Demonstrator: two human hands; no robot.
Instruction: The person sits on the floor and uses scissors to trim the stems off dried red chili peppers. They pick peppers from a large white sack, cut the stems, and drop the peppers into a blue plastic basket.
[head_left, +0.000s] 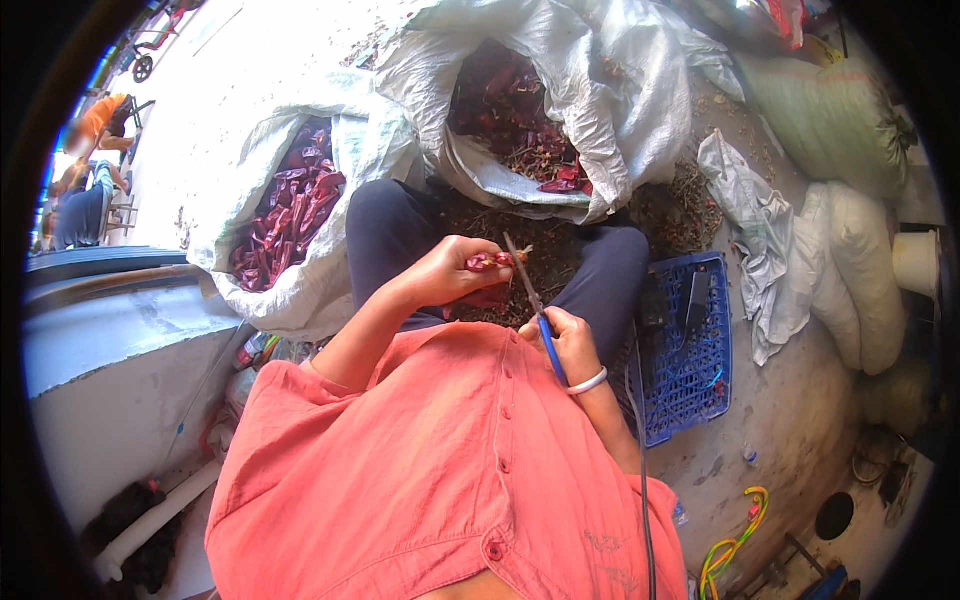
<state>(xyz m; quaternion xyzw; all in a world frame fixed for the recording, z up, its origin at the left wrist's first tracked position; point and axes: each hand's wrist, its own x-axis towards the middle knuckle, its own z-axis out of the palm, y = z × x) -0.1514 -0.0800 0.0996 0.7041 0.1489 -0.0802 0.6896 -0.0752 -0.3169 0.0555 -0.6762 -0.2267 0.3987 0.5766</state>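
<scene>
My left hand (447, 272) is closed round a small bunch of dried red chili peppers (487, 261), their stem ends pointing right. In my right hand (574, 347) is a pair of scissors (548, 338) with blue handles, the blades reaching up beside the stem ends. Whether the blades touch the stems I cannot tell. Below my hands, between my knees, lies a dark heap of stem scraps (500, 222). Left of my knees, a white woven sack (372, 135) holds whole dried red chilies (292, 210). Straight ahead, another white sack (650, 100) contains chilies mixed with stems (510, 120).
A blue plastic basket (690, 405) with a black object (697, 298) stands by my right knee. Full sacks (825, 115) and a crumpled white sack (750, 215) lie to the right. A cable (646, 500) runs past my right side. Another person (90, 135) sits far left.
</scene>
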